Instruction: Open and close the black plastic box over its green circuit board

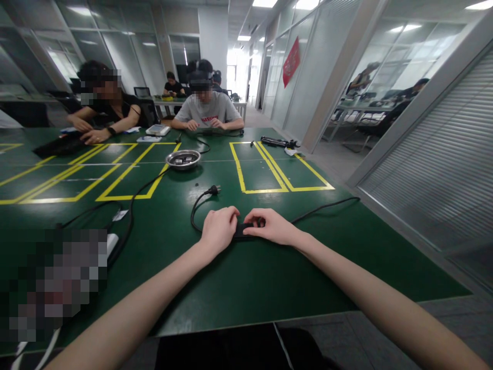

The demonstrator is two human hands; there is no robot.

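Observation:
A black power adapter [242, 231] lies on the green table, partly covered by my fingers. My left hand [220, 230] is curled round its left end, thumb and fingertips against it. From the right, my right hand [271, 226] grips the adapter between thumb and bent fingers. A black cord loops out on the left to a plug [214, 190], which rests on the tabletop beyond my left hand. On the other side, a thin black cable [327, 207] runs off toward the table's right edge.
A metal bowl [183, 160] with small metallic pieces stands farther back. Yellow tape rectangles [265, 191] mark the green table [215, 298]. A folded black tripod-like object [279, 142] lies at the far right. Two people sit across, their hands on dark items. Cables and a blurred-out object are at left.

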